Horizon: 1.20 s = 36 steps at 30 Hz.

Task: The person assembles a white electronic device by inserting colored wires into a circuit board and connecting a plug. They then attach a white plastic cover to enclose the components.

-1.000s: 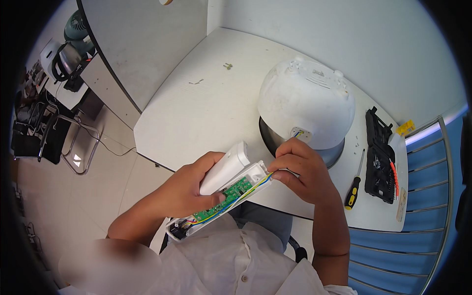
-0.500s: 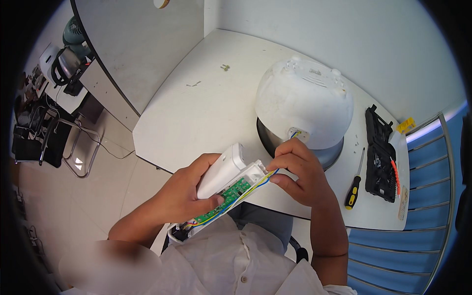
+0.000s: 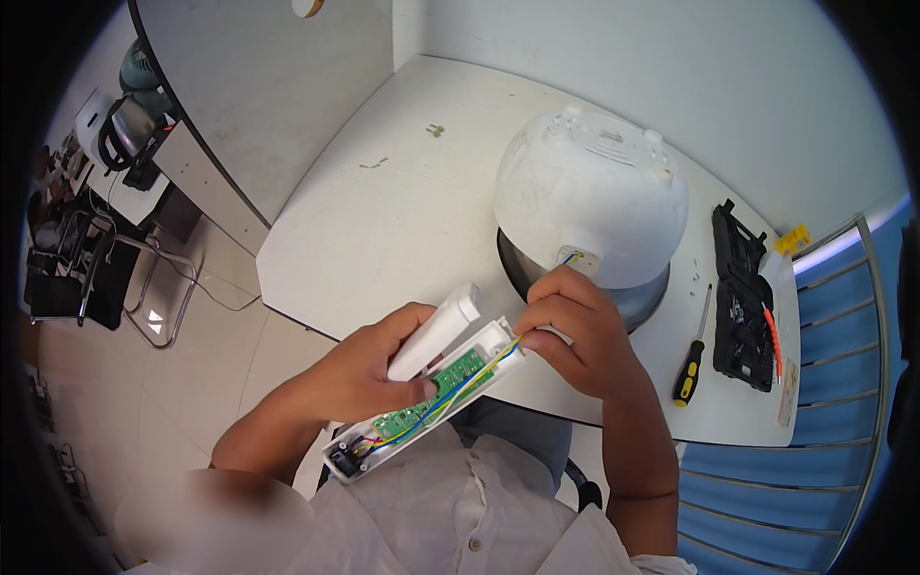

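Observation:
My left hand (image 3: 364, 372) is wrapped round an opened white plastic housing (image 3: 391, 450) and its white cover (image 3: 439, 335), the thumb lying by a green circuit board (image 3: 460, 376) inside. Blue and yellow wires (image 3: 458, 395) run along the board from a black socket-like part (image 3: 343, 458) at the housing's near end. Fingers of my right hand (image 3: 585, 331) pinch these wires at the far end. Beyond stands a rounded white appliance body (image 3: 589, 196), apparently upside down on a dark, shiny round part (image 3: 654, 305). Blue and yellow wires come out of a small recess (image 3: 585, 257) in its side.
Right of the appliance, a yellow and black screwdriver (image 3: 688, 372) lies on the white table (image 3: 383, 220), beside an open black tool case (image 3: 743, 331). Small metal bits (image 3: 436, 130) lie further back. A metal railing (image 3: 815, 359) borders the right side.
The housing has turned so that its open inside shows more, with the black part now in fuller view. The wires now lie across the board. My right hand has shifted slightly left.

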### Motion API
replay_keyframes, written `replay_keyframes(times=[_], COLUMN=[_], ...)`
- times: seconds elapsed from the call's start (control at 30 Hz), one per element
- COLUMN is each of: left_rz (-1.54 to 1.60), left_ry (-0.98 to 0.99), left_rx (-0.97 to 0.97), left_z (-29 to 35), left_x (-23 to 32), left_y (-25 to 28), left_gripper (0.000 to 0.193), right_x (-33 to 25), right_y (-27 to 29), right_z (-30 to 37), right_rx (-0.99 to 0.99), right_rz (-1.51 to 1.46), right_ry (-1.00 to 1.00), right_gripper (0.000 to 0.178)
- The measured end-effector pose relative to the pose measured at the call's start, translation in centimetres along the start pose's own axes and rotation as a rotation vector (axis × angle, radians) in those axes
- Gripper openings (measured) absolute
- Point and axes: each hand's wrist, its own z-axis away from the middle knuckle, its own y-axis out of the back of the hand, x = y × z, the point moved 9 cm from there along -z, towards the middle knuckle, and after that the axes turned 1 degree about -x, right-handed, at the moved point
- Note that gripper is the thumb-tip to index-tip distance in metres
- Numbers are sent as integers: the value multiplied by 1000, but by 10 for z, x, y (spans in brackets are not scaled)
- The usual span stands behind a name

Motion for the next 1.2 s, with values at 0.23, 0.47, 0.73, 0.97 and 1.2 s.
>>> replay_keyframes(times=[0.23, 0.47, 0.73, 0.97, 1.2], left_rz=[-54, 119, 121, 128, 199], left_ry=[17, 39, -71, -76, -79], left_rx=[-53, -38, 23, 32, 49], left_z=[-2, 1, 5, 3, 0], left_x=[3, 4, 8, 11, 13], left_y=[-10, -9, -7, -7, -9], left_gripper=[58, 65, 68, 71, 72], right_x=[2, 4, 4, -15, -2], right_y=[-2, 1, 5, 12, 20], right_z=[-2, 2, 6, 6, 20], right_rx=[15, 5, 60, 166, 471], right_rz=[-22, -89, -95, 65, -255], right_ry=[-20, 18, 79, 107, -19], right_gripper=[7, 6, 12, 18, 29])
